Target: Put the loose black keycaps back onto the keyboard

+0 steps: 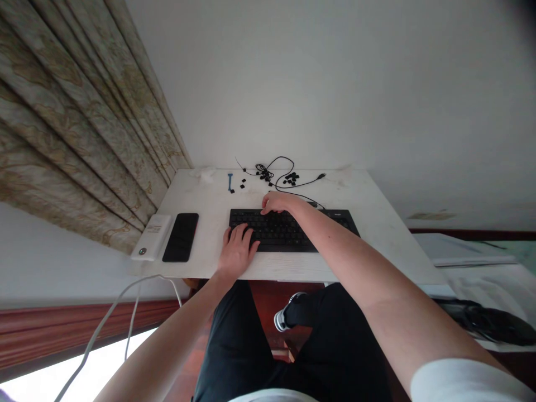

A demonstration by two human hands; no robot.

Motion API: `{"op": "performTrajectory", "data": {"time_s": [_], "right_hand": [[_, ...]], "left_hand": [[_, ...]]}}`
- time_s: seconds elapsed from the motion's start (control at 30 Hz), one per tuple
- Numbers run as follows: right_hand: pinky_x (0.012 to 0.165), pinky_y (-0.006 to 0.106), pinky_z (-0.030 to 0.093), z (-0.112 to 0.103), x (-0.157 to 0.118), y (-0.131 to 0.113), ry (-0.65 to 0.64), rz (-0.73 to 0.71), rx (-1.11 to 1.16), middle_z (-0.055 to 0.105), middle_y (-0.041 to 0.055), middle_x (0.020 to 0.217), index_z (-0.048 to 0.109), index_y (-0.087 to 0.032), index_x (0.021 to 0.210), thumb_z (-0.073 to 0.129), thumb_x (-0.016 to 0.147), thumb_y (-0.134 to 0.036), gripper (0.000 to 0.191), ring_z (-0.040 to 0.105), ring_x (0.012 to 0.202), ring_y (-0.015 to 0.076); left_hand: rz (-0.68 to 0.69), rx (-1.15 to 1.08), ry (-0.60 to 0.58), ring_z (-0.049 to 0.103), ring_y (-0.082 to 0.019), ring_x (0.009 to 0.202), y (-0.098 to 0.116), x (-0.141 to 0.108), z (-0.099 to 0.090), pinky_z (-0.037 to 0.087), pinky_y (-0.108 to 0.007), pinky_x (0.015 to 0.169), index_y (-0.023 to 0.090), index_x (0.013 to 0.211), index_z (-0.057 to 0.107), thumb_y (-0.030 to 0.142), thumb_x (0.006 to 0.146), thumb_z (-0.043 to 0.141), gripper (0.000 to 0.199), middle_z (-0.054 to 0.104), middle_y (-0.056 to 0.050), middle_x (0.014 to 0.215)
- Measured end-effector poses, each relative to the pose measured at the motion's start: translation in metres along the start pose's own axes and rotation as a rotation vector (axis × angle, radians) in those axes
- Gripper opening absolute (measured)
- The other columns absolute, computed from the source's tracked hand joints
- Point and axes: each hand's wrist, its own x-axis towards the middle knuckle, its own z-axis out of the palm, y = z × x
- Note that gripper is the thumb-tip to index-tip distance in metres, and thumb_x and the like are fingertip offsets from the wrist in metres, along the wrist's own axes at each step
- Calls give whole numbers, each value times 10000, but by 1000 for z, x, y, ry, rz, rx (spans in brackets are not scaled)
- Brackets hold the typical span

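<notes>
A black keyboard (288,241) lies on the white table in front of me. My left hand (238,252) rests on its left end with the fingers spread over the keys. Over the keyboard's upper rows is my right hand (277,202), its fingers curled down and closed against the keys; whatever is between the fingertips is hidden. Several loose black keycaps (291,178) lie behind the keyboard, some among the loops of its black cable (263,170). A small blue tool (230,182) lies to the left of them, with a few more keycaps beside it.
At the table's left side are a black phone (181,237) and a white box-shaped device (151,237). A patterned curtain (84,111) hangs at the left, and a white cord (104,324) loops below the table edge. The wall (285,84) stands right behind the table.
</notes>
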Motion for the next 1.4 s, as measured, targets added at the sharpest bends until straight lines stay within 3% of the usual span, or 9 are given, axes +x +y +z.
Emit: {"op": "performTrajectory", "data": {"time_s": [0.27, 0.37, 0.53, 0.67, 0.8, 0.9, 1.03, 1.23, 1.4], "right_hand": [[565, 261, 481, -1, -6, -4, -34, 6, -56, 726, 64, 809, 748, -160, 919, 803, 720, -260, 229, 621, 654, 164], [605, 262, 467, 3, -11, -3, 48, -49, -96, 730, 64, 806, 747, -163, 860, 808, 708, -242, 182, 635, 698, 175], [668, 265, 435, 28, -28, 11, 357, -227, -17, 715, 48, 862, 717, -194, 842, 752, 772, -278, 115, 624, 759, 167], [722, 280, 433, 59, -56, 40, 722, -374, 139, 679, 44, 844, 673, -193, 908, 567, 918, -309, 157, 600, 764, 166], [753, 317, 404, 91, -93, 76, 992, -345, 95, 669, 73, 875, 642, -194, 890, 496, 961, -344, 221, 584, 817, 207], [794, 346, 369, 112, -116, 90, 1134, -249, 0, 659, 85, 889, 635, -192, 893, 467, 981, -363, 256, 561, 866, 234], [817, 357, 336, 125, -127, 88, 1100, -222, -110, 650, 90, 903, 646, -190, 901, 453, 998, -354, 271, 543, 882, 235], [823, 359, 322, 117, -124, 83, 999, -215, -188, 648, 95, 944, 663, -189, 924, 436, 1011, -361, 298, 534, 920, 239], [839, 368, 316, 117, -125, 84, 983, -198, -208, 646, 98, 939, 663, -190, 915, 428, 1014, -363, 309, 527, 926, 242]], "left_hand": [[-11, 3, -9, 524, -308, 1250, 1, 0, -1, 300, -523, 1136, 136, 1240, 581, 369, 978, 469, 368, 582, -173, 1326], [-16, -2, 6, 527, -301, 1248, 0, -1, -1, 315, -512, 1129, 139, 1237, 584, 369, 980, 465, 365, 590, -168, 1315], [-13, -10, 29, 533, -292, 1247, -2, -1, 2, 324, -502, 1127, 151, 1233, 588, 371, 979, 464, 358, 603, -162, 1297], [-20, -5, 32, 523, -296, 1259, -2, -1, 3, 334, -502, 1122, 151, 1238, 585, 376, 977, 464, 365, 593, -163, 1308], [-58, -31, 50, 513, -293, 1269, -2, -2, 2, 351, -499, 1114, 167, 1259, 573, 399, 974, 468, 381, 579, -159, 1320], [-218, -76, 152, 514, -300, 1260, -8, 8, 1, 375, -498, 1098, 177, 1249, 574, 408, 963, 482, 379, 566, -158, 1323], [-429, -172, 236, 536, -285, 1224, -35, 49, -2, 416, -440, 1074, 160, 1214, 583, 341, 937, 486, 344, 571, -160, 1267], [-411, -34, -162, 523, -265, 1247, -76, 127, -2, 405, -395, 1075, 146, 1293, 564, 168, 884, 447, 427, 530, -159, 1349], [-371, 64, -303, 544, -313, 1205, -80, 155, 2, 425, -441, 1011, 118, 1213, 631, 104, 860, 446, 398, 553, -206, 1336]]}}
